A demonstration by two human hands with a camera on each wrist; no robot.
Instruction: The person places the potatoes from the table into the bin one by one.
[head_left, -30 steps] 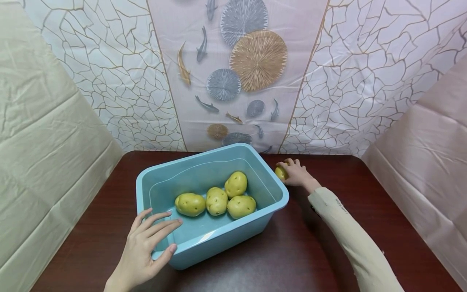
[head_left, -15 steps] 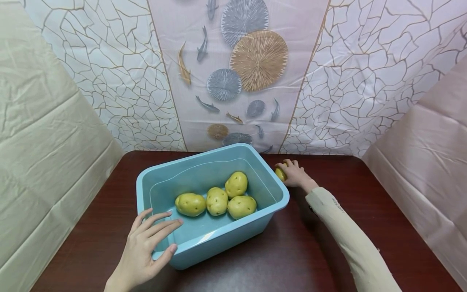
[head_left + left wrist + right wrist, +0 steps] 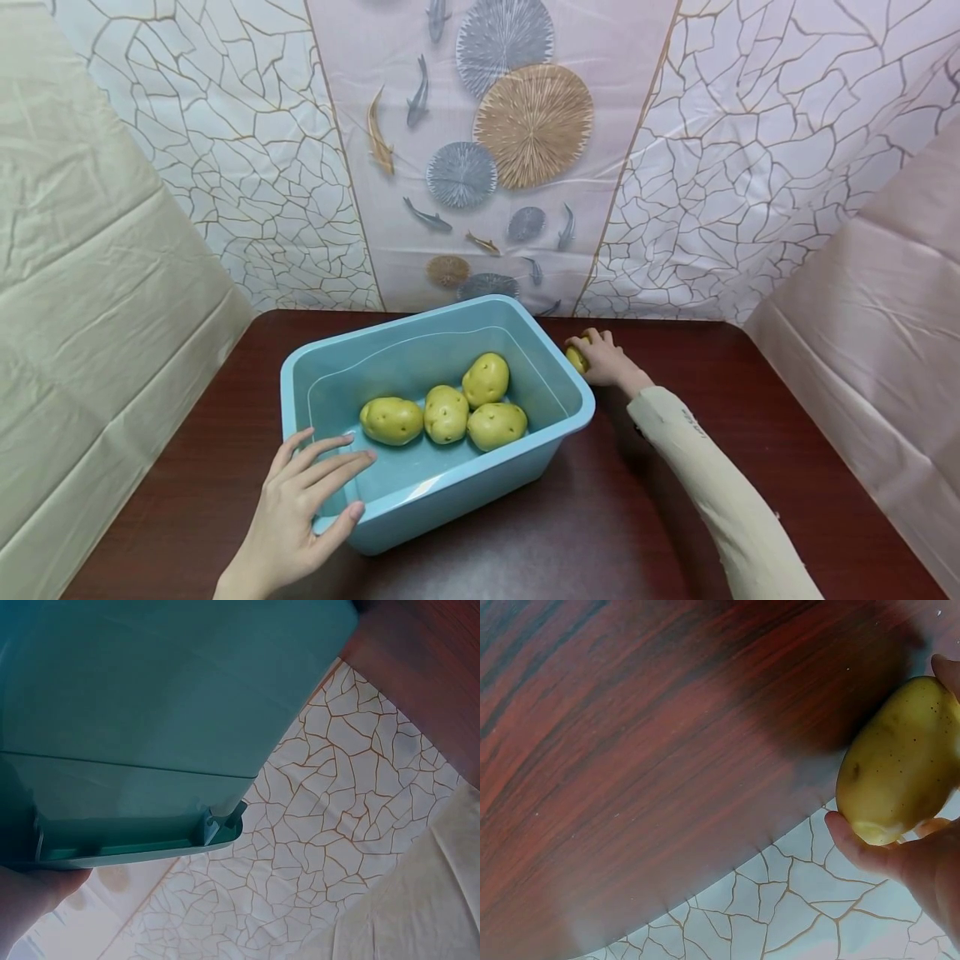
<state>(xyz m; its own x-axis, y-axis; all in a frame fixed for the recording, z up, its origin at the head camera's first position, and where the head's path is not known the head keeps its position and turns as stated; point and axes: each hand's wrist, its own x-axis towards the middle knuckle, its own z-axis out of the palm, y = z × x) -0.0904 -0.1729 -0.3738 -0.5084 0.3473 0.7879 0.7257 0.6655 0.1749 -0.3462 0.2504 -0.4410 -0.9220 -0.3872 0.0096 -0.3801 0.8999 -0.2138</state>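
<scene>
A light blue plastic bin (image 3: 442,492) sits at an angle on the table, with several yellow-green potatoes (image 3: 446,414) inside on its floor. My left hand (image 3: 296,508) lies over the bin's near left corner, its fingers spread and extended past the rim. In the left wrist view, part of that hand (image 3: 34,900) shows beside the rim. Just beyond the bin's right end, my right hand (image 3: 609,363) grips another potato (image 3: 577,359). The right wrist view shows this potato (image 3: 896,761) between the thumb and fingers; other parts of the hand are cut off.
The dark reddish wooden table (image 3: 600,525) ends at a patterned cloth backdrop (image 3: 525,250). Pale cloth walls slope along the left side (image 3: 97,292) and the right side (image 3: 862,333).
My right hand, with the potato in it, has shifted very slightly left toward the bin. The left hand, the bin and the potatoes inside it stay put.
</scene>
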